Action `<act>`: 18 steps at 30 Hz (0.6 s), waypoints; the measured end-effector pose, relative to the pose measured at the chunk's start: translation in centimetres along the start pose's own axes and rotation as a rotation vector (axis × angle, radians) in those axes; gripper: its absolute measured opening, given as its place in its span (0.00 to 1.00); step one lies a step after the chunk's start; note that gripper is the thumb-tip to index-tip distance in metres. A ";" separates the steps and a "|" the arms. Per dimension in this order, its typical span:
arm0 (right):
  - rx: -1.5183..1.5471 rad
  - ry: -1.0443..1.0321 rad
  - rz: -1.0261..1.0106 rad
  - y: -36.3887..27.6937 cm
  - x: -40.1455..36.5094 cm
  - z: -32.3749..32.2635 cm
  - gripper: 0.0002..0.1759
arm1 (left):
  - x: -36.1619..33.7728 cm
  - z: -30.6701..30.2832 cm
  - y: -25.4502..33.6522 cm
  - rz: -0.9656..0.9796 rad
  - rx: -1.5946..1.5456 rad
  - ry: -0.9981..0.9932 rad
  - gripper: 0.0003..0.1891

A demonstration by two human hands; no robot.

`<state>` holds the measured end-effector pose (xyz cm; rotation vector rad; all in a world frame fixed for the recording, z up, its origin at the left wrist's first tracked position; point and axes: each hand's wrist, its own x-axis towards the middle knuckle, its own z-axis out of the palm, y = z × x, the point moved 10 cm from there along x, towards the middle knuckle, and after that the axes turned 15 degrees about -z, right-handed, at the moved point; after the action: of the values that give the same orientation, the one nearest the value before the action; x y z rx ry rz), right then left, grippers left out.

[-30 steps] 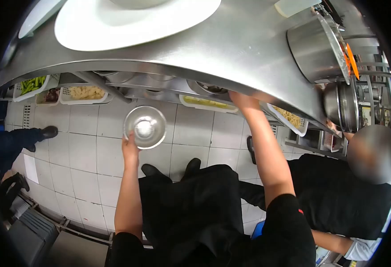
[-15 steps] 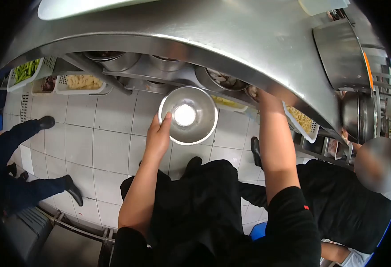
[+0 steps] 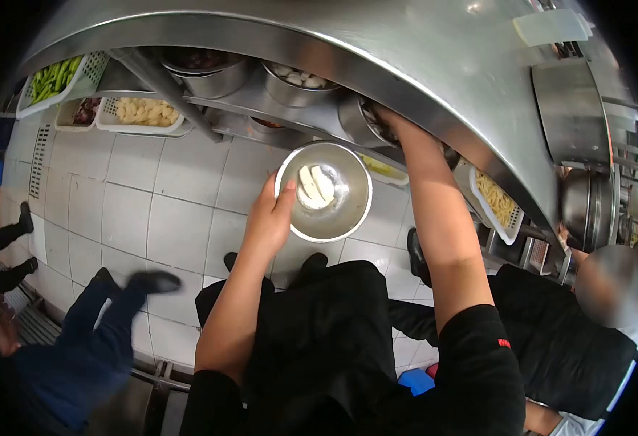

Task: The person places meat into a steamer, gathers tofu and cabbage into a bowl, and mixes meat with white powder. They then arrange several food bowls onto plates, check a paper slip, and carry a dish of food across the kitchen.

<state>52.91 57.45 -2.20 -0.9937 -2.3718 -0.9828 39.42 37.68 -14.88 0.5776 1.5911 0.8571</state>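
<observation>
My left hand point(image 3: 271, 216) grips a round metal bowl point(image 3: 353, 198) by its near left rim, thumb over the edge. A few pale, elongated pieces point(image 3: 316, 186) lie in the bottom of the bowl; I cannot make out what food they are. Under the counter edge, my right hand point(image 3: 385, 120) reaches into a metal pot point(image 3: 355, 122) on the shelf, its fingers hidden there. Beside that pot, to the left, stands another metal pot point(image 3: 293, 93) with white chunks in it.
The steel counter point(image 3: 406, 51) arches above the shelf. Baskets hold green peppers point(image 3: 55, 78), pale slices point(image 3: 144, 112) and noodle-like strands point(image 3: 494, 198). A co-worker in black point(image 3: 551, 334) stands close at right; a person in dark blue point(image 3: 79, 363) is at lower left.
Pale pieces now lie in the bowl, which was bare before. My right hand has shifted left from a farther container to the pot. The person in blue has moved right.
</observation>
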 end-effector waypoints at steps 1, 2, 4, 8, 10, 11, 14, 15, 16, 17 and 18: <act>0.009 0.004 -0.005 0.0 0.5 0.0 0.18 | 0.0 -0.5 -0.4 0.010 -0.023 0.010 0.25; 0.069 -0.037 -0.028 0.3 0.7 0.7 0.18 | 0.1 -0.9 -0.9 0.005 -0.029 0.023 0.25; 0.185 -0.124 -0.072 1.7 0.6 2.2 0.17 | 0.1 -1.8 -1.3 0.047 -0.042 0.046 0.25; 0.385 -0.107 -0.082 0.8 2.2 1.8 0.17 | 0.3 -3.8 -1.4 0.035 -0.059 0.099 0.25; 0.507 -0.284 -0.110 -2.9 6.4 -1.0 0.15 | 0.2 -4.5 -1.2 0.033 -0.086 0.121 0.25; 0.615 -0.458 -0.128 -4.6 7.4 -1.2 0.14 | 0.1 -4.7 -1.2 0.032 -0.092 0.124 0.25; 0.487 -0.337 -0.265 -8.0 10.5 -0.1 0.14 | -0.2 -5.5 -1.2 0.021 -0.093 0.139 0.25; 0.464 -0.320 -0.269 -8.0 11.2 0.4 0.14 | -0.4 -5.7 -1.6 0.014 -0.093 0.135 0.25; 0.464 -0.322 -0.260 -7.7 11.5 0.7 0.14 | -0.6 -5.9 -1.9 0.008 -0.094 0.133 0.25; 0.476 -0.335 -0.251 -7.4 11.8 0.9 0.14 | -0.9 -6.2 -1.9 0.008 -0.106 0.141 0.25; 0.477 -0.336 -0.251 -7.1 12.0 0.6 0.13 | -1.3 -6.6 -2.2 -0.012 -0.146 0.153 0.24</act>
<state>39.55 59.92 1.06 -0.7304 -2.8673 -0.2973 33.39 33.95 -15.46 0.4056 1.6513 1.0189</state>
